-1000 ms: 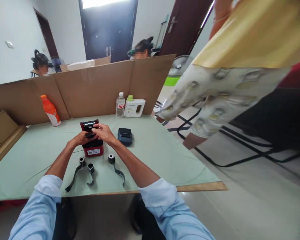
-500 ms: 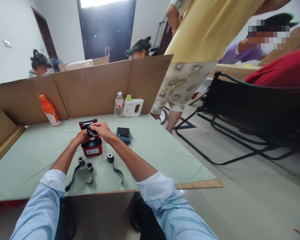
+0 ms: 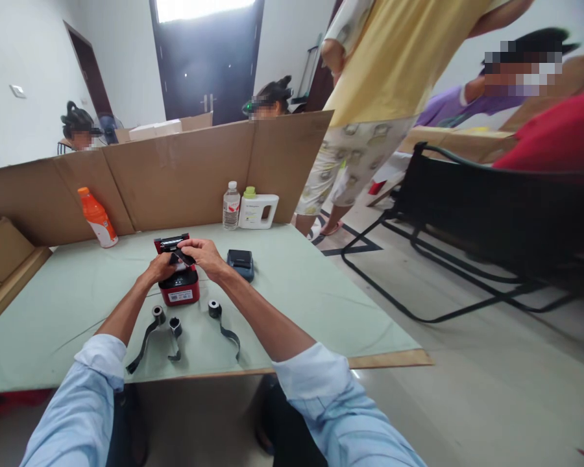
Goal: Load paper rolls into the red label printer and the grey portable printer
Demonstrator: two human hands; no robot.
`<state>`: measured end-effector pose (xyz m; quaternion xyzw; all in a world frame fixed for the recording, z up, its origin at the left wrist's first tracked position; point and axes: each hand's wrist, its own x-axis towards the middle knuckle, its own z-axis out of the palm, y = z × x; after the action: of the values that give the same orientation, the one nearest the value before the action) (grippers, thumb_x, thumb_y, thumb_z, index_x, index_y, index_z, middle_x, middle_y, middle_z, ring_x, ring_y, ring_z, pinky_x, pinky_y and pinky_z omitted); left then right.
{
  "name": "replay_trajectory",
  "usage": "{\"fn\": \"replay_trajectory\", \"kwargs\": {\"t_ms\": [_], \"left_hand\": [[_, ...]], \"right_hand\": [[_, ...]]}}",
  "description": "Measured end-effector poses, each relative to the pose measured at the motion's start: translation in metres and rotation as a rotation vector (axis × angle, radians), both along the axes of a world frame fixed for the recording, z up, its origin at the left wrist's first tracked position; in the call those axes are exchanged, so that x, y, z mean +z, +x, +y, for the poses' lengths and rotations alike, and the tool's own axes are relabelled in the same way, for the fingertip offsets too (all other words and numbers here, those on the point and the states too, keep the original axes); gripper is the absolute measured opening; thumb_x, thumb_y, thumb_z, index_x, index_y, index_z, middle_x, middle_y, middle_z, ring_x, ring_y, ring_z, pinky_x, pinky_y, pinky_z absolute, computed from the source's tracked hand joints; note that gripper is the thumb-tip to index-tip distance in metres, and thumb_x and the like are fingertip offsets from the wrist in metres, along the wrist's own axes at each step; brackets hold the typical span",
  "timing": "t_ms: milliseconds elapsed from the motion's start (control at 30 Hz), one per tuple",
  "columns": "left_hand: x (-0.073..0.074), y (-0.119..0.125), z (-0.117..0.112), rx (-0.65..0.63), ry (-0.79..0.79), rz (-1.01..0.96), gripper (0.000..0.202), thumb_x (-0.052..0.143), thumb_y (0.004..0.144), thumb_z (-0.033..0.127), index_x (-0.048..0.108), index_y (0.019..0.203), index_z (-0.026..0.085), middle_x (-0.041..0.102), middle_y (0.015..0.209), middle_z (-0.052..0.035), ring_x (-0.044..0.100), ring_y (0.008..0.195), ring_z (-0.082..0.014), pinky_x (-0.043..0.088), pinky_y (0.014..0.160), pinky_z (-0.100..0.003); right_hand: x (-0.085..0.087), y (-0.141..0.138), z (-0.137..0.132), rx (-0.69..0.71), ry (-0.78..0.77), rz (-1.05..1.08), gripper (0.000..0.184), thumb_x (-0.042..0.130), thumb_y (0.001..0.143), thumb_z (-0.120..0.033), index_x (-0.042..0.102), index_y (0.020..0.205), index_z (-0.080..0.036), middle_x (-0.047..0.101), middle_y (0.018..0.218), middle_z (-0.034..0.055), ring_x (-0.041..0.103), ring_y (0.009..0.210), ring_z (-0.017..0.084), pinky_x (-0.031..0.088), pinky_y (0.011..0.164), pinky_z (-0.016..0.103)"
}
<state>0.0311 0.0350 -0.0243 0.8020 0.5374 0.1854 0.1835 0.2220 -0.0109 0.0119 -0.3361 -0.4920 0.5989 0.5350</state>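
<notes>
A small red-and-black label printer (image 3: pixel 181 295) stands on the table with its lid (image 3: pixel 171 242) raised. Over its opening, my right hand (image 3: pixel 203 255) pinches a short black strip (image 3: pixel 187 259). My left hand (image 3: pixel 160 268) is closed at the strip's other end, on the printer's left side; its fingertips are partly hidden. Something white shows in the opening below the strip. Nearer me lie three small rolls with dark tails: a left roll (image 3: pixel 158 315), a middle roll (image 3: pixel 174 325) and a right roll (image 3: pixel 215 309).
A blue device with a black top (image 3: pixel 240 262) sits right of the printer. Along the cardboard partition (image 3: pixel 185 168) stand an orange bottle (image 3: pixel 97 217), a clear water bottle (image 3: pixel 231 206) and a white jug (image 3: pixel 259 211). Several people are around; a black folding chair (image 3: pixel 477 227) is at right.
My right hand has shifted slightly right, turning the black strip a little. My left hand stays at the printer. The person in yellow has moved slightly.
</notes>
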Motion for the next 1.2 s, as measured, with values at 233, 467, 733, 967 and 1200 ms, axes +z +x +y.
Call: {"fn": "replay_trajectory", "kwargs": {"t_ms": [233, 467, 733, 967, 1200], "left_hand": [[0.011, -0.003, -0.030, 0.076, 0.151, -0.117, 0.038, 0.055, 0.079, 0.013, 0.075, 0.111, 0.019, 0.076, 0.105, -0.0062, 0.068, 0.097, -0.0224, 0.055, 0.092, -0.036], [0.051, 0.012, -0.088, -0.058, 0.519, -0.055, 0.051, 0.050, 0.077, 0.003, 0.068, 0.122, 0.020, 0.067, 0.112, -0.0091, 0.063, 0.111, -0.0238, 0.054, 0.100, -0.038], [0.083, 0.047, -0.144, -0.117, 0.523, -0.117, 0.038, 0.060, 0.082, 0.012, 0.067, 0.118, 0.023, 0.069, 0.118, -0.0085, 0.065, 0.114, -0.0252, 0.055, 0.103, -0.040], [0.079, 0.047, -0.159, 0.018, -0.005, -0.772, 0.048, 0.077, 0.081, 0.048, 0.069, 0.116, 0.017, 0.077, 0.110, -0.0105, 0.074, 0.097, -0.0258, 0.062, 0.086, -0.040], [0.081, 0.049, -0.163, 0.115, -0.175, -0.958, 0.051, 0.091, 0.063, 0.042, 0.073, 0.103, 0.015, 0.080, 0.100, -0.0098, 0.076, 0.090, -0.0257, 0.062, 0.082, -0.039]], "right_hand": [[-0.009, 0.030, -0.041, 0.068, -0.003, -0.002, 0.034, 0.077, 0.071, -0.030, 0.069, 0.101, -0.017, 0.074, 0.072, -0.0002, 0.069, 0.063, 0.016, 0.053, 0.060, 0.025], [-0.031, 0.045, -0.055, -0.071, 0.112, -0.230, 0.062, 0.083, 0.078, -0.048, 0.063, 0.130, -0.020, 0.075, 0.117, 0.0124, 0.073, 0.100, 0.024, 0.060, 0.082, 0.036], [-0.011, 0.026, -0.076, 0.040, 0.235, -0.053, 0.042, 0.082, 0.077, -0.046, 0.074, 0.107, -0.018, 0.078, 0.101, 0.0065, 0.073, 0.092, 0.023, 0.060, 0.087, 0.036], [-0.012, 0.024, -0.095, 0.057, 0.096, 0.150, 0.049, 0.079, 0.077, -0.052, 0.076, 0.116, -0.021, 0.078, 0.112, 0.0067, 0.073, 0.099, 0.024, 0.060, 0.090, 0.037], [-0.017, 0.019, -0.103, -0.042, 0.309, -0.098, 0.049, 0.073, 0.082, -0.040, 0.072, 0.128, -0.023, 0.069, 0.122, 0.0069, 0.067, 0.106, 0.024, 0.057, 0.093, 0.037]]}}
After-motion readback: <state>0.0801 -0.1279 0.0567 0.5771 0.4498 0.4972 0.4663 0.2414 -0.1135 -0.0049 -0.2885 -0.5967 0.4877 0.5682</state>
